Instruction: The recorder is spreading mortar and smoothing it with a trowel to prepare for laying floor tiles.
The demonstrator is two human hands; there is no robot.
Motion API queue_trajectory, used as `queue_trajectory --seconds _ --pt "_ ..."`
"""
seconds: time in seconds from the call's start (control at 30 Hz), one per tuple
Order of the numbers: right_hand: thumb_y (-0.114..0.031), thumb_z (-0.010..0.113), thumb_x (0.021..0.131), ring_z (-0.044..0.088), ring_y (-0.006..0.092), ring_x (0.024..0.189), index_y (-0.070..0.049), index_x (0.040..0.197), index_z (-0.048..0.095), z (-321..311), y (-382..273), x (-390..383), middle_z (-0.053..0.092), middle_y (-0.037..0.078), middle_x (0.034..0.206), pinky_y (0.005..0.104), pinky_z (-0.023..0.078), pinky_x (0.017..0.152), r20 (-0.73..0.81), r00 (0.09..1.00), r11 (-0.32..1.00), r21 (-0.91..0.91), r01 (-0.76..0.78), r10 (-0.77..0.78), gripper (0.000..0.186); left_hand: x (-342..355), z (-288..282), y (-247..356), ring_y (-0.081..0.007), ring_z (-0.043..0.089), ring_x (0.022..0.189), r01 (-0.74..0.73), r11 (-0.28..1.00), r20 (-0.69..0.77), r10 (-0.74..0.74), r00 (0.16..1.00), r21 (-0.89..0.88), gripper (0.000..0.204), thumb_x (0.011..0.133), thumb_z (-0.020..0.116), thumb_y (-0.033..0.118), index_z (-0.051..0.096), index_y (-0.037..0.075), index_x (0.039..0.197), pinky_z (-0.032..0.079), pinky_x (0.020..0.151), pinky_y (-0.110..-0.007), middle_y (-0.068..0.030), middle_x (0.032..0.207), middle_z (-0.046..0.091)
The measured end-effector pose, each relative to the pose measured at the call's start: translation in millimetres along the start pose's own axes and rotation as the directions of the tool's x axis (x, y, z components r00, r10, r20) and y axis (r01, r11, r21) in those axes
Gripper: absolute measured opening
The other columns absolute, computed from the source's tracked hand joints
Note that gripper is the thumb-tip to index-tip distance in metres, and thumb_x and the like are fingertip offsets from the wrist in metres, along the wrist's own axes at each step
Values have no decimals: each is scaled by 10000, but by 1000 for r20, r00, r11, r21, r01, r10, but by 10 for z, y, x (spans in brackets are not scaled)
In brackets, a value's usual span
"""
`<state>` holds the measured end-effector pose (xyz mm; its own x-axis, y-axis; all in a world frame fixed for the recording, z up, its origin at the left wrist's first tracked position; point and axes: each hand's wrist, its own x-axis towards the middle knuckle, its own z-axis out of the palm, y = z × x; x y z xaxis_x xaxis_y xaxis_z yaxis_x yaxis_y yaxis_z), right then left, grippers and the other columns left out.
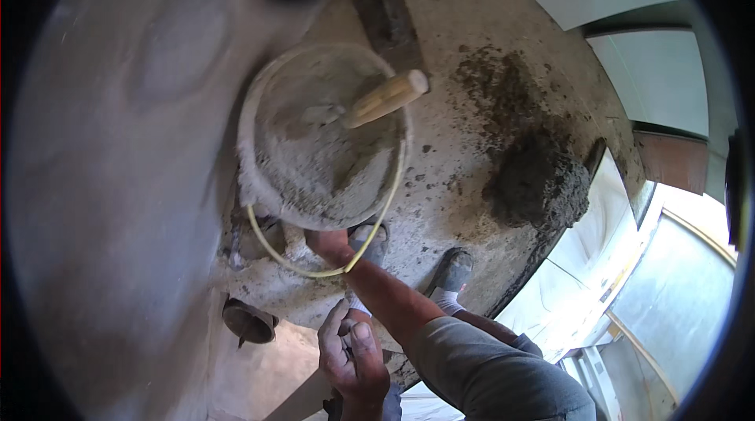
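The bucket (248, 173) of grey mix (314, 173) sits ahead, its wooden tool handle (387, 99) jutting up — handy for grabbing, I'd guess. The right hand (329, 243) half-hides behind it (grip? can't tell) — the left hand (352, 354) curls loosely, seemingly empty.

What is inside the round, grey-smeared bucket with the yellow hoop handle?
Inside the bucket lies a grey, crumbly, mortar-like mix, with a thick, pale wooden handle jutting past the rim. The mix covers the bucket's bottom; whatever joins the wooden handle's lower end cannot be made out clearly.
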<state>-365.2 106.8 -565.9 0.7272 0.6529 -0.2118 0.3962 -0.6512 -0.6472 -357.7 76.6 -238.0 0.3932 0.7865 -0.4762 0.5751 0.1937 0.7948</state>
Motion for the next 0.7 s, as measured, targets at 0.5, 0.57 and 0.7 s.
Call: queue_trajectory --seconds 0.5,0.57,0.7 --pt "-190 531 830 456 340 1187 -94 1194 530 -2394 1442 2116 448 156 1326 468 381 976 -105 985 949 -298 99 -135 376 397 256 873 -148 519 719 -125 990 237 104 966 73 344 898 565 170 540 -29 1178 449 660 -279 -65 826 580" --pt "-167 501 852 391 291 1273 -139 1227 521 -2647 1419 2837 457 120 1335 511 248 1071 -246 866 828 -488 277 -434 376 438 218 1037 -137 510 745 11 989 228 -45 973 148 336 905 543 163 528 -30 1180 445 686 -276 -68 889 582" --pt "-193 477 872 287 265 1349 -175 1252 519 -2808 1198 3511 455 64 1362 550 150 1103 288 860 406 -788 462 -421 382 397 264 1039 -130 507 754 -338 908 126 316 940 248 285 907 515 152 534 -32 1124 438 689 -265 -82 970 589"
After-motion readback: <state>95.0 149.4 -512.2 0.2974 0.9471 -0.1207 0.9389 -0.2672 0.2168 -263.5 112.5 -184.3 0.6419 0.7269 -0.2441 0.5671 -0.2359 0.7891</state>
